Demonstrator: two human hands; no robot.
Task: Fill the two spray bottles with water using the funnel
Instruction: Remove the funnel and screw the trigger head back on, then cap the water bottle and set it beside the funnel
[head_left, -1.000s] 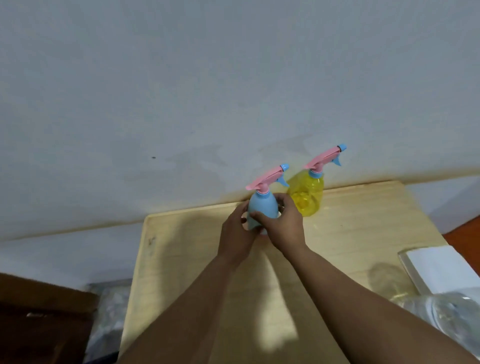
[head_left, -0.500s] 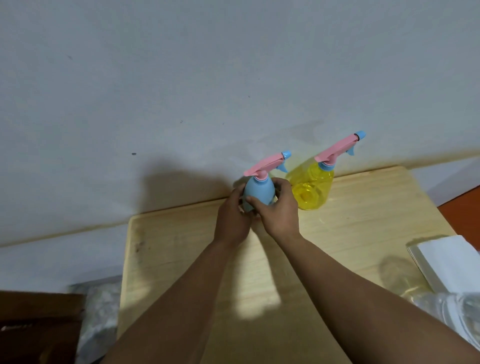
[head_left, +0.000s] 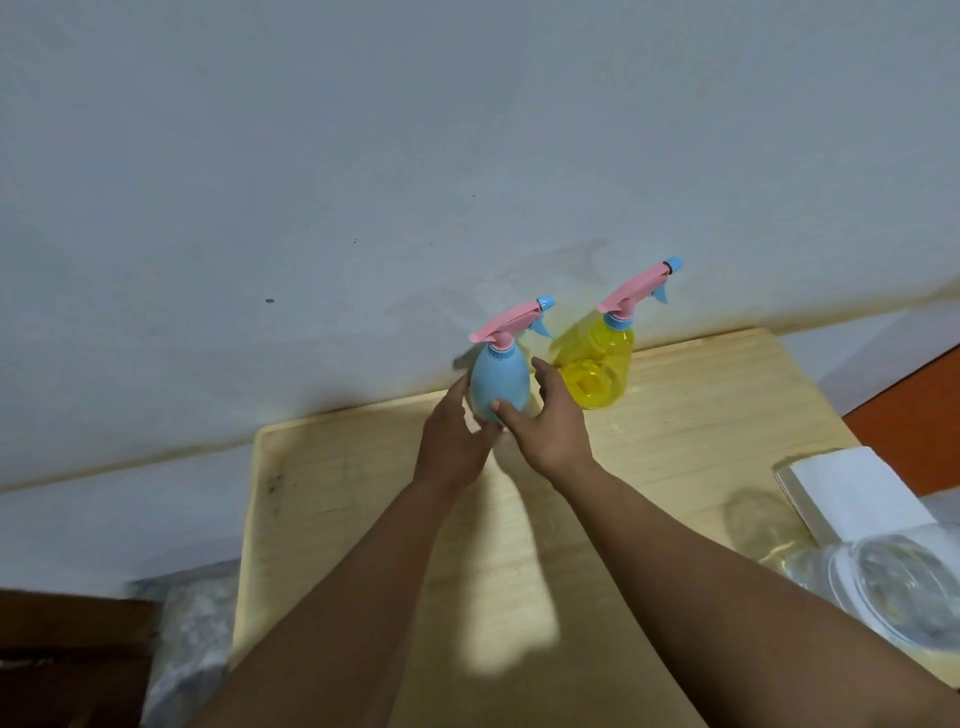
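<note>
A blue spray bottle (head_left: 498, 379) with a pink trigger head stands on the wooden table (head_left: 353, 499), close to the wall. My left hand (head_left: 449, 441) touches its left side and my right hand (head_left: 548, 421) its right side, thumb against the lower front. The fingers of both hands are fairly straight and loose around it. A yellow see-through spray bottle (head_left: 597, 364) with the same pink head stands just right of the blue one, apart from my hands. I see no funnel.
A clear plastic container (head_left: 898, 587) lies at the table's right front edge, with a white flat box (head_left: 857, 493) behind it. The grey wall runs right behind the bottles. Dark furniture (head_left: 67, 660) sits low on the left.
Both hands were wrapped tightly round the blue bottle; now the fingers have loosened and spread, so more of the bottle shows. The bottle stays near the wall.
</note>
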